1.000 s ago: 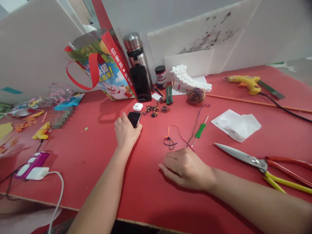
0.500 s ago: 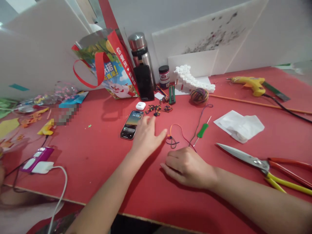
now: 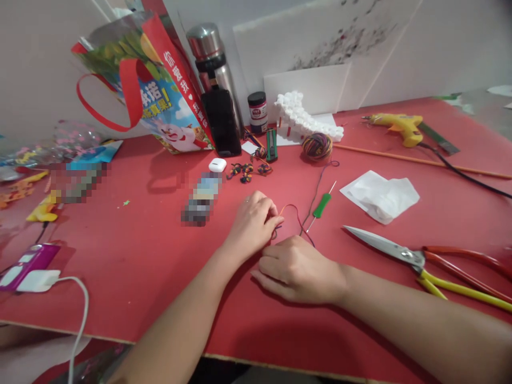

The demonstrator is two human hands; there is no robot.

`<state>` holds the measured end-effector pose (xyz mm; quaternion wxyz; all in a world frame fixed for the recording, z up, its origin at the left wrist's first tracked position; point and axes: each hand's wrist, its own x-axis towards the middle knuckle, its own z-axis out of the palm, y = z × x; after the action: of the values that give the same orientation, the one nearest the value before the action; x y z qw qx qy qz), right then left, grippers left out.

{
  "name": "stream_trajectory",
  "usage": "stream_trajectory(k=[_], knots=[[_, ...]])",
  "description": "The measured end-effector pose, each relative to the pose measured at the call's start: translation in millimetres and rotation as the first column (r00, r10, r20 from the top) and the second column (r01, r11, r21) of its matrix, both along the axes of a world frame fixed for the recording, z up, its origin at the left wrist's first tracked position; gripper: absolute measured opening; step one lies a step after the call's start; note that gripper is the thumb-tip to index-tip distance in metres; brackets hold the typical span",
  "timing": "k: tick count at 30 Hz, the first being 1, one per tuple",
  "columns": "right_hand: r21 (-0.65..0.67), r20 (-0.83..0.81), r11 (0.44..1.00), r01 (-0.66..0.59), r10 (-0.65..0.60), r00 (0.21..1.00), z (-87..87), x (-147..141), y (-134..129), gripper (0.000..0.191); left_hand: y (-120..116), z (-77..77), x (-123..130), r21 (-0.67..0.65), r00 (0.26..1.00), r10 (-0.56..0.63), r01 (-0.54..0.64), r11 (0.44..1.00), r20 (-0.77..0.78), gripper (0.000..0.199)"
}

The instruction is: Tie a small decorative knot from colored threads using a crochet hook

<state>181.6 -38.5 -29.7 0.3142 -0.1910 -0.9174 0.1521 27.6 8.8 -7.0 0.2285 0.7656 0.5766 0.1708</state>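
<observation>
My left hand (image 3: 254, 221) is closed, thumb and fingers pinching the small loop of multicoloured yarn (image 3: 293, 206) on the red table. My right hand (image 3: 298, 272) rests palm down just below it, fingers curled under; the yarn runs to its knuckles and whatever is in the fingers is hidden. Beyond the right hand lies a green-handled crochet hook (image 3: 322, 207). The yarn trails past it up to a ball of yarn (image 3: 317, 146). Small knotted yarn pieces (image 3: 246, 172) lie ahead of my left hand.
Large scissors (image 3: 406, 257) lie right of my right hand, below a crumpled white tissue (image 3: 384, 197). A yellow glue gun (image 3: 400, 128) is at back right. A white earbud case (image 3: 217, 165), steel flask (image 3: 214, 64) and printed bag (image 3: 160, 101) stand left of centre. A purple power strip (image 3: 34, 264) is far left.
My left hand has moved from beside the phone, rightward to the yarn loop, its spread fingers closing on it. My right hand stays in place. The view has shifted slightly.
</observation>
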Motion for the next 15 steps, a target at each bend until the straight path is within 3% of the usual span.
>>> stream_trajectory(k=[6,10,15], knots=[[0.004,0.016,1.000,-0.005,0.005,1.000,-1.4,-1,2,0.043,13,8.6,-8,-0.072,0.996,-0.067,0.071,0.995,0.059,0.019],[0.017,0.043,1.000,-0.017,0.017,0.999,-2.2,-1,3,0.042,16,5.4,-7,-0.164,0.978,0.037,-0.003,0.987,0.206,0.010],[0.055,0.055,0.998,-0.011,0.008,0.998,-2.4,-1,5,0.043,9,-4.8,-4,-0.018,0.957,-0.015,0.021,1.000,0.288,0.020]])
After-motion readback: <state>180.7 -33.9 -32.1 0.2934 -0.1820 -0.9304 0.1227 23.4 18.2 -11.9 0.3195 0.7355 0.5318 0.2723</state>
